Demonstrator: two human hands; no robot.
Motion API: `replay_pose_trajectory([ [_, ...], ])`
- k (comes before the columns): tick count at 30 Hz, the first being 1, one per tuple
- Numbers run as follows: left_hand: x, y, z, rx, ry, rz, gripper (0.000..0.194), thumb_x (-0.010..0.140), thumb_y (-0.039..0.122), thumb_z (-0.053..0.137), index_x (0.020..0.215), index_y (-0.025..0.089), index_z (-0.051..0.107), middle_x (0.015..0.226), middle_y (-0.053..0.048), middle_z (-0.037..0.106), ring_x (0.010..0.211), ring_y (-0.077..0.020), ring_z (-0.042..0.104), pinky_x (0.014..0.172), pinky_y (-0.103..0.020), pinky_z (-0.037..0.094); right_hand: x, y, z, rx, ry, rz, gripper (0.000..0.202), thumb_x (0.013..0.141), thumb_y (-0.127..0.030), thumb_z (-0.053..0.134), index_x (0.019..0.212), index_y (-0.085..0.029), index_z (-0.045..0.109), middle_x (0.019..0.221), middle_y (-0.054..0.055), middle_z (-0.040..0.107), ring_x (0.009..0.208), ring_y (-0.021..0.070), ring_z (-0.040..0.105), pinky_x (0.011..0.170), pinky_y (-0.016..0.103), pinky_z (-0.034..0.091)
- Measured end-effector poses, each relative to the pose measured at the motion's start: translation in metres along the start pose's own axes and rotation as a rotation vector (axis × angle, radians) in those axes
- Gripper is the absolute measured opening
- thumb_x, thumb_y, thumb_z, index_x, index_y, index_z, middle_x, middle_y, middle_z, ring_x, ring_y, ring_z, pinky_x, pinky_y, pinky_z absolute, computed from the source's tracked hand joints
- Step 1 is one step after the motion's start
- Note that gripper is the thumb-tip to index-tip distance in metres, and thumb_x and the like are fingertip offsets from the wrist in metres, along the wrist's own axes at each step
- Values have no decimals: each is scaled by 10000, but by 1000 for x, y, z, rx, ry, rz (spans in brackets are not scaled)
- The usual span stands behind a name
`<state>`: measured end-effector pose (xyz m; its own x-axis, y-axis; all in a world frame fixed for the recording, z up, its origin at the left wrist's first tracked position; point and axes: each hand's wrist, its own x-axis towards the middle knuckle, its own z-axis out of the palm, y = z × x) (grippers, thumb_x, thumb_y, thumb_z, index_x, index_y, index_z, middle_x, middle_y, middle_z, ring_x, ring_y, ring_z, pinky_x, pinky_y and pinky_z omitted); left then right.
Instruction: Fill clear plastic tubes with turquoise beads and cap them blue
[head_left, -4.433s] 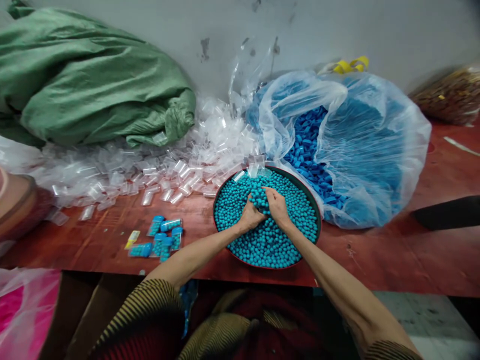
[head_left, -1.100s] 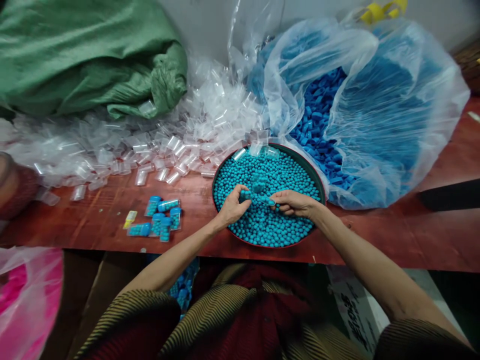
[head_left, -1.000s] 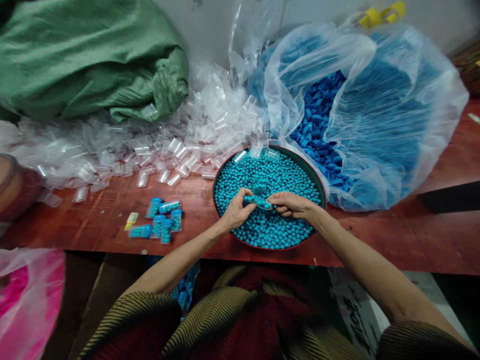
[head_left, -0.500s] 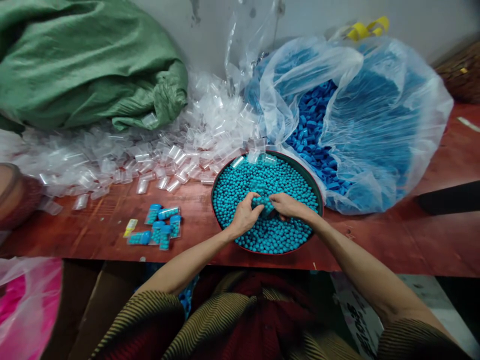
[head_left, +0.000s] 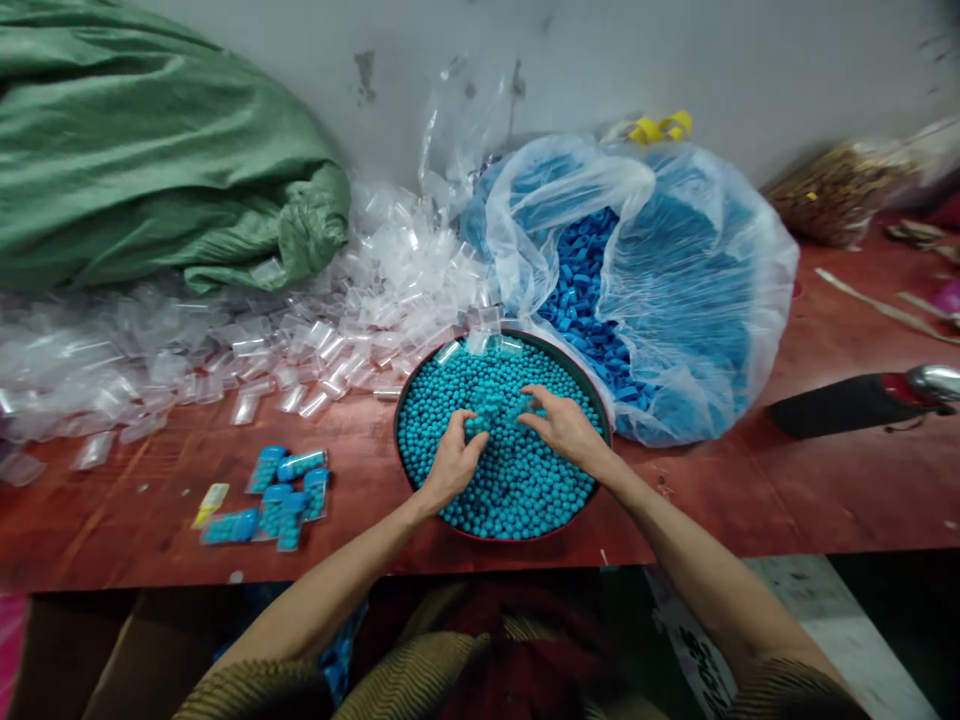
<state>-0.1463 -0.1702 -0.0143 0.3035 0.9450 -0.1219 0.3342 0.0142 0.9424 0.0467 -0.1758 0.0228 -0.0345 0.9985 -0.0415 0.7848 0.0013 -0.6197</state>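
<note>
A round dark bowl with a red rim (head_left: 606, 425) is filled with teal beads (head_left: 517, 490). Over its left part, my left hand (head_left: 450, 462) has its thumb and fingers curled round something small, perhaps clear, that blends with the beads. My right hand (head_left: 564, 428) hovers over the right part, thumb and fingers spread, with nothing visible between them. A few clear containers (head_left: 484, 325) rest at the bowl's back edge. Several bead-filled containers with blue caps (head_left: 276, 497) lie on the red table (head_left: 345, 530) to the left.
Many clear empty containers (head_left: 330, 350) are heaped behind and left of the bowl, beside a green sack (head_left: 150, 160). A plastic bag (head_left: 690, 290) with blue caps (head_left: 585, 290) stands behind right. A black cylindrical object (head_left: 840, 405) lies at the right; a yellow-and-white tag (head_left: 211, 505) lies left.
My hands have moved apart from their close position over the beads, and my right fingers have spread. The whole view has shifted, so the table's things appear further left and lower.
</note>
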Motion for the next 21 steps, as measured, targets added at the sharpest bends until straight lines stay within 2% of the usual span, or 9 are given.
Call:
replay_pose_trajectory([
  [1,-1,-2,-1,-18,-12,-2,231,813,279,498,1026,209,438,754,32,522,661,-119,517,614,-244,422,7,0,-4,-68,82,-9,313,821,-287,583,1121,-198,567,975,80,694,866,222,656,728,302,470],
  [3,-2,-6,-2,-52,-39,5,234,801,288,502,1017,213,453,783,32,535,679,-116,527,613,-237,432,24,2,-6,-164,154,1,270,832,-273,575,1090,-195,576,968,88,699,912,234,647,757,304,455],
  [6,-3,-11,0,-103,-65,-13,251,792,304,502,1023,212,461,802,26,561,670,-115,543,591,-234,442,44,9,8,-199,98,14,222,836,-244,576,1051,-192,591,906,71,709,861,211,652,745,284,454],
  [8,-3,-12,0,-135,-68,-49,272,789,322,505,1032,208,458,793,23,571,642,-115,550,572,-234,446,50,14,21,-188,57,-22,229,835,-236,580,1057,-182,593,941,76,703,885,197,645,761,277,460],
  [11,-3,-9,0,-169,-62,-80,291,779,330,515,1036,204,463,803,17,572,630,-114,556,558,-233,453,52,21,28,-182,106,-100,287,838,-259,575,1113,-179,592,1053,100,670,969,199,616,822,301,464],
  [13,-4,-7,-1,-174,-61,-76,285,775,314,520,1033,203,474,807,14,565,642,-114,555,554,-230,452,53,28,18,-154,168,-119,296,851,-283,548,1125,-185,605,1050,99,670,966,204,613,853,327,463],
  [16,-6,-6,-2,-172,-81,-64,278,779,290,521,1042,203,491,793,19,561,652,-112,544,573,-230,446,61,51,-14,-103,282,-122,262,873,-281,474,1029,-186,661,1022,87,690,958,210,619,888,344,452],
  [19,-7,-8,-3,-161,-77,-42,281,774,265,537,1046,201,516,805,15,576,709,-121,546,652,-242,454,72,92,-47,-174,407,20,312,872,-289,428,1005,-154,676,1014,112,692,945,232,618,882,357,450],
  [21,-7,-9,-3,-155,-67,-26,284,767,251,556,1045,198,539,820,5,593,768,-134,552,721,-256,456,77,122,-60,-296,357,147,370,847,-320,471,1096,-103,640,1088,159,661,1028,278,583,916,393,425],
])
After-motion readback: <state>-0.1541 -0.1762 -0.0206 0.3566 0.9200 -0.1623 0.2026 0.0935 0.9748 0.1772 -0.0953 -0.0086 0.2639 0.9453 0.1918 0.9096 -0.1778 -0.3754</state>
